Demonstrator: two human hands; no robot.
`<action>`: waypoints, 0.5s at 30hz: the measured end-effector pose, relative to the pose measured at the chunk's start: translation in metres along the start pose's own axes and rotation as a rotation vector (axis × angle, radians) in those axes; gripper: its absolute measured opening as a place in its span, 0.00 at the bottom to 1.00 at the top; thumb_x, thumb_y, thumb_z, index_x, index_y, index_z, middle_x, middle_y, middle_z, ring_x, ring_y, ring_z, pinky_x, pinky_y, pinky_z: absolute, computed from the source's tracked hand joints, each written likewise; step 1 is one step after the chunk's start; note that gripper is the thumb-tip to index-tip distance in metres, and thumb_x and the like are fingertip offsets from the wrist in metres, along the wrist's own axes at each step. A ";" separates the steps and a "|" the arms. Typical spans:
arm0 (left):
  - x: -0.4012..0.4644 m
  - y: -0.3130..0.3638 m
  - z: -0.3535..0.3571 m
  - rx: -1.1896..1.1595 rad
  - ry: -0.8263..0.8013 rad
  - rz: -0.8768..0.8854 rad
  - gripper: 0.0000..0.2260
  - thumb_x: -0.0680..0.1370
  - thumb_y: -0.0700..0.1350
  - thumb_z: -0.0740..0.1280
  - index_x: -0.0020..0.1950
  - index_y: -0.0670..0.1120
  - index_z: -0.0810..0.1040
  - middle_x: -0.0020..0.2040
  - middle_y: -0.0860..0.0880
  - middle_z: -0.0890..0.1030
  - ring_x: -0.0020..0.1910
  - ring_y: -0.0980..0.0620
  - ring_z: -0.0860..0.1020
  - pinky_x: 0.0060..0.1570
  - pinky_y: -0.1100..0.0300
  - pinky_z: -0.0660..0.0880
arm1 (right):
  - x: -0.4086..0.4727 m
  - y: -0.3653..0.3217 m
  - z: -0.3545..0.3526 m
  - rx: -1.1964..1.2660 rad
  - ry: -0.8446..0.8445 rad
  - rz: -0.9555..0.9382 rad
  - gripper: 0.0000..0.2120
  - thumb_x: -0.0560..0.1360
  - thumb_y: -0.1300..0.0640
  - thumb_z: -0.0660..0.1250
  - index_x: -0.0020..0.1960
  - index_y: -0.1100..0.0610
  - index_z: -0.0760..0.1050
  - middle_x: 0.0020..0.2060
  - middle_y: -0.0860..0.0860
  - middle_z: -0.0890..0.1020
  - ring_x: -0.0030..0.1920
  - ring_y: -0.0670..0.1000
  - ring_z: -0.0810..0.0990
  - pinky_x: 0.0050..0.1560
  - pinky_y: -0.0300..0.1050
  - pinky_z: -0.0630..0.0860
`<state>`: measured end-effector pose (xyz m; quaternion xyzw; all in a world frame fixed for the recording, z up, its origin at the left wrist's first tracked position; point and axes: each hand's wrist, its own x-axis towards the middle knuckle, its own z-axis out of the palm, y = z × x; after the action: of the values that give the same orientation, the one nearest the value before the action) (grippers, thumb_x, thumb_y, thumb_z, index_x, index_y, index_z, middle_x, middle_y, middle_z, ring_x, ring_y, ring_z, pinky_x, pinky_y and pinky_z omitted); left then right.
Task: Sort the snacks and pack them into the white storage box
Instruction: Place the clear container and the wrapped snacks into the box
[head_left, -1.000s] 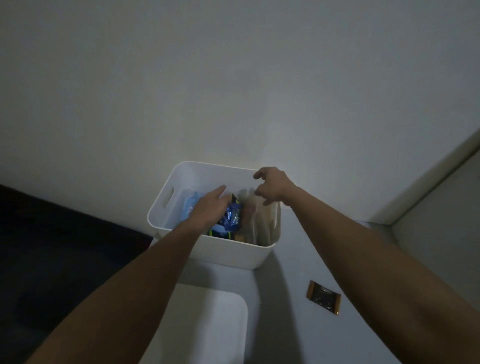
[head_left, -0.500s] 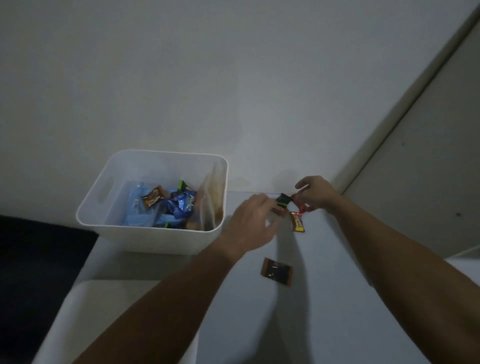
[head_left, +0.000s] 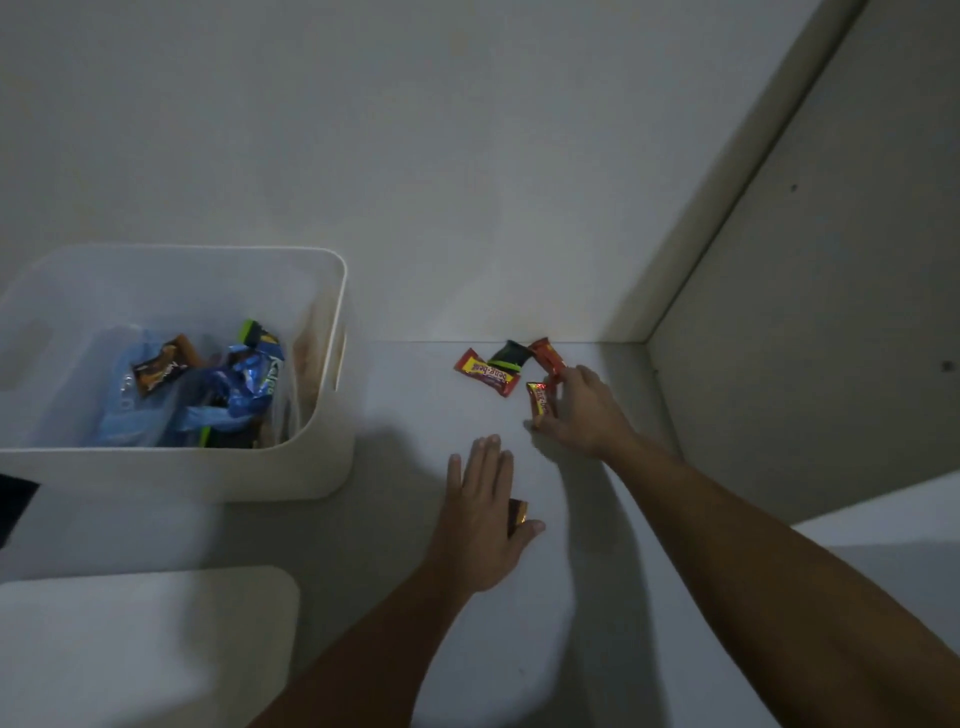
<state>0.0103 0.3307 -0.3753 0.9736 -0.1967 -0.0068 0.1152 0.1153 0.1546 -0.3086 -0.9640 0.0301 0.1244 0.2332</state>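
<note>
The white storage box (head_left: 322, 467) stands at the left on the white table and holds several snack packets, among them blue wrappers (head_left: 254, 384) and a brown one (head_left: 158, 370). Near the back wall lie a red-and-yellow bar (head_left: 485, 372), a black-and-green packet (head_left: 510, 356) and a red packet (head_left: 545, 355). My right hand (head_left: 584, 413) pinches a small red-and-yellow bar (head_left: 540, 397). My left hand (head_left: 485, 512) lies flat, fingers straight, over a dark brown packet (head_left: 518, 514) that shows only at its edge.
The box's white lid (head_left: 140, 644) lies flat at the front left. A wall closes the back of the table, and a beige panel (head_left: 810, 338) closes its right side. A dark gap (head_left: 13, 501) shows at the left edge.
My left hand drew back from the packets by the wall and came down flat on the brown packet. My right hand shifted onto the small red-and-yellow bar. The view swung right.
</note>
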 end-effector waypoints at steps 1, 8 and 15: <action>0.007 -0.002 0.001 -0.003 0.035 -0.007 0.38 0.77 0.68 0.46 0.77 0.41 0.59 0.79 0.41 0.54 0.78 0.43 0.50 0.73 0.39 0.49 | 0.003 0.002 0.006 -0.013 0.016 -0.014 0.45 0.62 0.32 0.69 0.71 0.51 0.60 0.70 0.57 0.66 0.69 0.60 0.66 0.65 0.60 0.70; 0.067 -0.034 0.012 0.064 0.234 -0.016 0.31 0.77 0.57 0.59 0.73 0.37 0.66 0.75 0.35 0.62 0.76 0.38 0.58 0.70 0.35 0.56 | 0.026 0.019 0.031 -0.113 0.170 -0.150 0.40 0.73 0.37 0.60 0.77 0.44 0.43 0.79 0.52 0.45 0.78 0.60 0.46 0.72 0.64 0.53; 0.125 -0.056 0.011 0.080 0.341 0.092 0.29 0.78 0.58 0.57 0.78 0.49 0.59 0.78 0.38 0.53 0.78 0.38 0.50 0.73 0.37 0.51 | 0.044 0.035 0.048 -0.254 0.334 -0.273 0.24 0.77 0.42 0.54 0.71 0.46 0.65 0.75 0.51 0.62 0.73 0.60 0.60 0.69 0.61 0.58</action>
<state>0.1458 0.3301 -0.3950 0.9544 -0.2190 0.1714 0.1084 0.1434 0.1450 -0.3764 -0.9879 -0.0781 -0.0665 0.1166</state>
